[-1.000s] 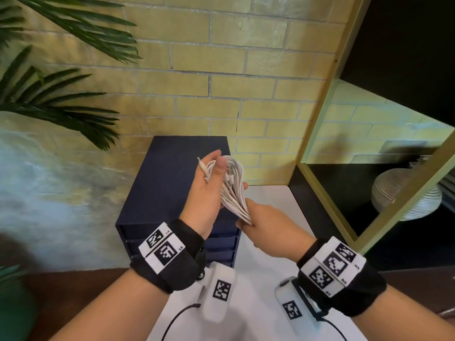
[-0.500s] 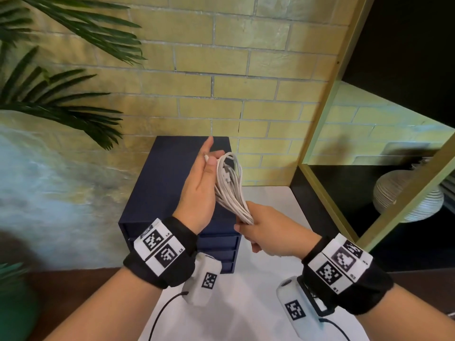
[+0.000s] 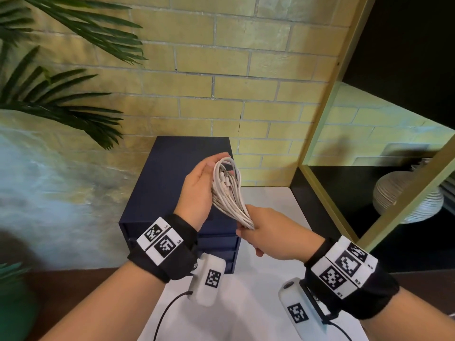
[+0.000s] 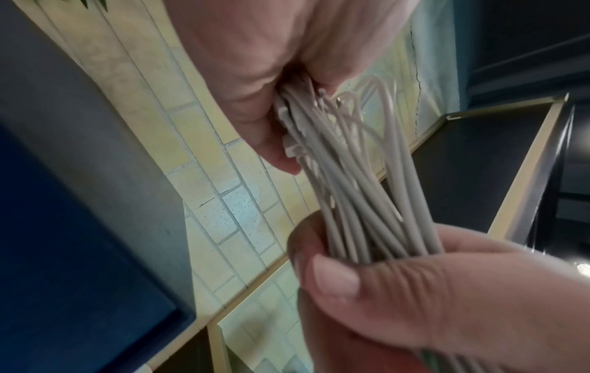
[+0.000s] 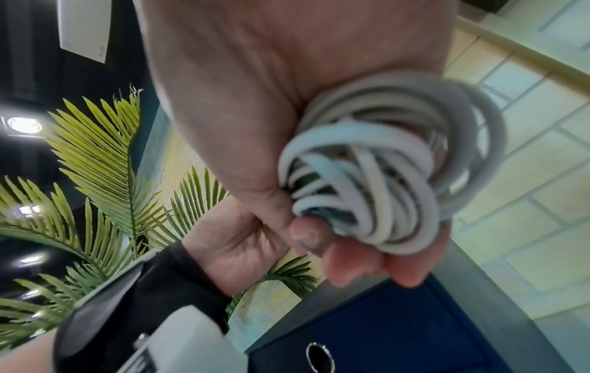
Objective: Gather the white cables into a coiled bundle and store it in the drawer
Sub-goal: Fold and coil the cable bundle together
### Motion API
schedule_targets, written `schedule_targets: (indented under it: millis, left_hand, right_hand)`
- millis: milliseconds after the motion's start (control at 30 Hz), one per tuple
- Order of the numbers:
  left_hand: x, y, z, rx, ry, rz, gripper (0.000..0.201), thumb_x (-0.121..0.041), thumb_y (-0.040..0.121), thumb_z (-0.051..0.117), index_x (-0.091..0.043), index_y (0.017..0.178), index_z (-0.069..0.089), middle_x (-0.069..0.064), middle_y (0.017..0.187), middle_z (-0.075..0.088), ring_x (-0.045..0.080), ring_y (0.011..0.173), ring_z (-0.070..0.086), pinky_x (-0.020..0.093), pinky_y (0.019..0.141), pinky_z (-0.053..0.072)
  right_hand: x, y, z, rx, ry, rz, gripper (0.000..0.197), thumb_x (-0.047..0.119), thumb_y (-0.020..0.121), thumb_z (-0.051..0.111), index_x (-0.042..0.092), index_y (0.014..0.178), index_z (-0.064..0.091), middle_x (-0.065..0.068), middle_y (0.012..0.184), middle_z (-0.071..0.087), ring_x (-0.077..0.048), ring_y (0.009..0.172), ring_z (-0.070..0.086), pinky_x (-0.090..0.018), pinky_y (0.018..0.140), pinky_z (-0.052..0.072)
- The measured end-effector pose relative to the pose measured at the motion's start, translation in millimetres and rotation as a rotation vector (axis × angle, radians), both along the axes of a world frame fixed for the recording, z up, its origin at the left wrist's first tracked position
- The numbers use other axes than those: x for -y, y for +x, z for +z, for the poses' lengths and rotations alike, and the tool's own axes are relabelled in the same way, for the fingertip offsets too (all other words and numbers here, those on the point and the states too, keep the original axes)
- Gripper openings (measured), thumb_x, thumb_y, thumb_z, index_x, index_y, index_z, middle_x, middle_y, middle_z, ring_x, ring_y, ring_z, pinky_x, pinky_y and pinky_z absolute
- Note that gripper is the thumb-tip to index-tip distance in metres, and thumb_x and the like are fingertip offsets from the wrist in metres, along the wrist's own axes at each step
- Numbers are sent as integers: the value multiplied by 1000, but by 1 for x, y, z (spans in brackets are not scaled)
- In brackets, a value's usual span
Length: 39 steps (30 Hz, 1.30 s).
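The white cable bundle (image 3: 230,193) is held in the air, in long loops, above the front of a dark blue drawer unit (image 3: 170,183). My left hand (image 3: 211,168) holds the upper loops, its fingers bent over the top; in the left wrist view its fingers (image 4: 255,83) pinch the cable ends (image 4: 297,131). My right hand (image 3: 248,233) grips the lower end of the bundle in a fist. The right wrist view shows its fingers (image 5: 351,262) curled round the coiled loops (image 5: 376,181). The drawer fronts (image 3: 219,244) look closed, and one has a round pull (image 5: 316,356).
The drawer unit stands on a white tabletop (image 3: 251,299) against a yellow brick wall (image 3: 221,94). Palm fronds (image 3: 61,102) hang at the left. At the right is a gold-framed shelf (image 3: 317,134) with a ribbed white vase (image 3: 406,195) on it.
My left fingers went from straight up beside the bundle to bent over its top loops. The plug end that stuck out is now tucked in. My right hand keeps its grip.
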<state>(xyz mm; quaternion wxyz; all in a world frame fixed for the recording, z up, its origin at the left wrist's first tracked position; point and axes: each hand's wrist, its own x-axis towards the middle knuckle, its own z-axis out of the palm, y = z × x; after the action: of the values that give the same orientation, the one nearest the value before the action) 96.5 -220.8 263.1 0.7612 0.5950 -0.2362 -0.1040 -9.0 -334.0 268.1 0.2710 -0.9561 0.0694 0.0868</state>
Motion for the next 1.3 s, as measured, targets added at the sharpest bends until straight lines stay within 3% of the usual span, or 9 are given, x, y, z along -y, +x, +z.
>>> schedule_targets:
  millis: [133, 267, 433, 533, 667, 800, 967, 1133, 1300]
  left_hand:
    - [-1, -4, 1, -64, 19, -93, 66, -70, 82, 33, -31, 132, 50, -10, 135, 56, 10, 125, 52, 40, 109, 37]
    - [-1, -3, -2, 6, 70, -71, 43, -25, 99, 43, -35, 140, 35, -10, 139, 50, 10, 128, 48, 41, 112, 33]
    - [-2, -5, 3, -258, -272, -110, 49, -7, 99, 37, -23, 144, 33, 0, 142, 50, 22, 119, 59, 46, 106, 41]
    - [-1, -3, 6, -407, -412, -149, 55, -5, 97, 41, -12, 148, 22, 10, 141, 49, 25, 118, 59, 42, 100, 46]
    - [-2, -1, 13, -507, -411, -203, 48, -24, 87, 52, -6, 130, 46, 15, 133, 56, 29, 125, 53, 41, 100, 46]
    - [-2, -4, 13, -560, -338, -273, 52, -43, 89, 47, -15, 133, 46, 12, 132, 59, 27, 111, 64, 42, 95, 49]
    - [2, -8, 9, -653, -346, -268, 71, -62, 80, 48, -6, 124, 56, 12, 123, 66, 23, 104, 68, 39, 93, 50]
    - [3, -14, -1, -758, -392, -279, 71, -67, 79, 49, -9, 117, 62, 4, 96, 72, 17, 81, 70, 33, 88, 48]
    - [4, -11, 3, -748, -373, -308, 53, -64, 84, 47, -13, 90, 63, -1, 75, 59, 12, 64, 55, 30, 76, 45]
  right_hand:
    - [3, 2, -2, 4, -144, 9, 20, 30, 96, 43, 15, 107, 49, -9, 92, 63, -28, 76, 64, -42, 75, 55]
    - [5, 3, -2, -7, -140, -12, 20, 31, 95, 44, 16, 107, 48, -9, 93, 63, -28, 76, 64, -41, 74, 55]
    - [3, 1, 6, -10, 57, -58, 9, 28, 94, 46, 21, 98, 49, 3, 74, 56, -23, 67, 68, -38, 67, 57]
    - [1, 2, 6, 29, 128, -77, 11, 26, 94, 47, 17, 98, 50, 3, 69, 54, -18, 58, 63, -33, 59, 52]
    - [-1, 4, 2, 66, 198, -84, 13, 24, 94, 49, 12, 98, 50, 0, 67, 55, -15, 54, 60, -27, 55, 49]
    - [0, 6, -2, 100, 127, -57, 13, 25, 93, 49, 15, 100, 50, -1, 76, 60, -18, 58, 63, -33, 63, 56]
    - [-2, 7, -8, 170, -14, -16, 15, 27, 93, 47, 16, 103, 50, -7, 87, 64, -27, 72, 61, -42, 72, 54]
    - [-5, 7, -16, 159, -94, 12, 17, 27, 94, 45, 18, 108, 48, -7, 92, 65, -26, 73, 61, -41, 71, 54]
    - [0, 12, -20, 102, -74, 19, 10, 24, 94, 45, 16, 97, 49, -8, 90, 63, -27, 73, 60, -40, 71, 52]
